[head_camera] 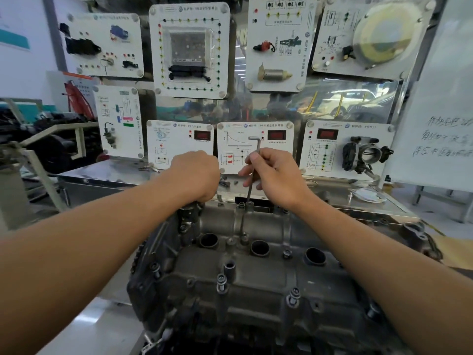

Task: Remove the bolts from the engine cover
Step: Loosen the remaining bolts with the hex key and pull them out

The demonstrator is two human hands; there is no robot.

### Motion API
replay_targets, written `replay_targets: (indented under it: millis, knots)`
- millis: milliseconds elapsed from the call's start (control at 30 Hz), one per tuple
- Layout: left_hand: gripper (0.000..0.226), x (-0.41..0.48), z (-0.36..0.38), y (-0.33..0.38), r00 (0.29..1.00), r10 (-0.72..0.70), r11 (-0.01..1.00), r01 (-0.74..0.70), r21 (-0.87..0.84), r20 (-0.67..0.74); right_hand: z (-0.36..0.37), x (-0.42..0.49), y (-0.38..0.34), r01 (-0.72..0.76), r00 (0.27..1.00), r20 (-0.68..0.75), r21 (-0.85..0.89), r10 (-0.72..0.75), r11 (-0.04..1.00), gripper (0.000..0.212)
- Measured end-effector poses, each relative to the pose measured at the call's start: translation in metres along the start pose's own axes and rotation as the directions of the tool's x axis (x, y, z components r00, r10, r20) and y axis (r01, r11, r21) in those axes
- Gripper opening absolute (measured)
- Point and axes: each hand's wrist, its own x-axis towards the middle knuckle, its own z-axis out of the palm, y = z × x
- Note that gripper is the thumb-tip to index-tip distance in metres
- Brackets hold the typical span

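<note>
The grey engine cover [256, 272] fills the lower middle of the head view. My right hand [275, 172] pinches a long L-shaped hex key [249, 190] that stands upright, its tip down in a bolt [243, 238] near the cover's far edge. My left hand [195, 174] rests, fingers curled, on a dark part [189, 211] at the cover's far left corner; what the fingers hold is hidden. Other bolts stand raised along the near side: one bolt [221, 281] at the left, another bolt [293, 297] to its right. Three round plug wells [259, 248] lie in a row.
A metal bench [107, 172] runs behind the engine, with loose bolts [226, 181] lying on it and a white dish [368, 195] at the right. White training panels [189, 49] cover the wall behind. A whiteboard [440, 124] stands at the right.
</note>
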Motion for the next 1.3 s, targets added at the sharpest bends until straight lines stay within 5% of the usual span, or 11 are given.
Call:
replay_targets:
  millis: [167,367,500,767,967,1133,1300]
  knots:
    - [0.02,0.007,-0.001,0.002,0.996,-0.085,0.996,0.085,-0.041,0.021,0.002,0.002,-0.001,0.042,0.998,-0.039,0.005,-0.042,0.999,0.027]
    - [0.04,0.005,-0.013,-0.001,0.958,0.011,0.994,-0.043,0.104,0.287,0.01,-0.001,0.001,0.059,0.997,0.045,-0.049,-0.057,0.997,0.027]
    - [0.021,-0.003,-0.015,0.005,0.97,0.02,0.993,-0.048,0.112,0.242,0.009,-0.005,0.002,0.067,0.995,0.072,-0.071,-0.062,0.995,0.026]
    - [0.026,-0.008,-0.014,0.002,0.985,0.062,0.993,-0.077,0.09,0.164,0.009,-0.009,0.002,0.087,0.994,0.071,-0.113,-0.08,0.99,0.027]
    - [0.02,-0.006,-0.015,-0.002,0.992,0.116,0.985,-0.109,-0.136,0.047,0.01,-0.008,0.001,0.071,0.995,0.084,-0.102,-0.063,0.992,0.025]
    - [0.019,-0.005,-0.013,-0.002,0.965,0.262,0.688,-0.196,-0.699,-0.013,0.004,-0.003,0.001,0.133,0.988,0.11,-0.227,-0.11,0.965,0.026]
    - [0.015,-0.013,-0.005,0.0,0.946,0.31,0.323,-0.199,-0.925,-0.096,-0.003,0.0,0.002,0.189,0.977,0.156,-0.296,-0.148,0.936,0.025]
